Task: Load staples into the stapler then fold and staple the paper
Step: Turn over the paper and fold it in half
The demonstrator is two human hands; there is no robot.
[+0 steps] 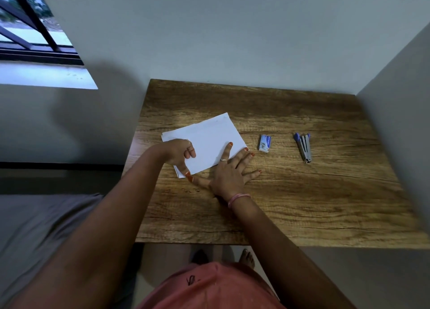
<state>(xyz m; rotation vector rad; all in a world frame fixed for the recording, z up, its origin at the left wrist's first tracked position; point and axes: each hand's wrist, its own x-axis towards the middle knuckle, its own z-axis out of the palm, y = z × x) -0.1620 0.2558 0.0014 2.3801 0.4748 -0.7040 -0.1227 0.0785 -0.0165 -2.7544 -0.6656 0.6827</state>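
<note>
paper (209, 143) lying folded at left of bench (302, 204) | right hand (229, 176) pressing flat, fingers spread | left hand (179, 154) pinching near-left edge | light, floppy, likely sliding; grip edges | stapler (304, 148), staple box (265, 143) sitting right, untouched

Wooden table (290, 206) with a pronounced brown grain, its far edge set against a pale wall (221, 34) and its right side close to a second wall (400, 99). Upper left, a window (30, 29) with dark bars, greenery visible outside, above a light sill (46, 75). Left of the table, a grey surface (35, 227). Below the near edge, pale floor (162, 255)
</note>
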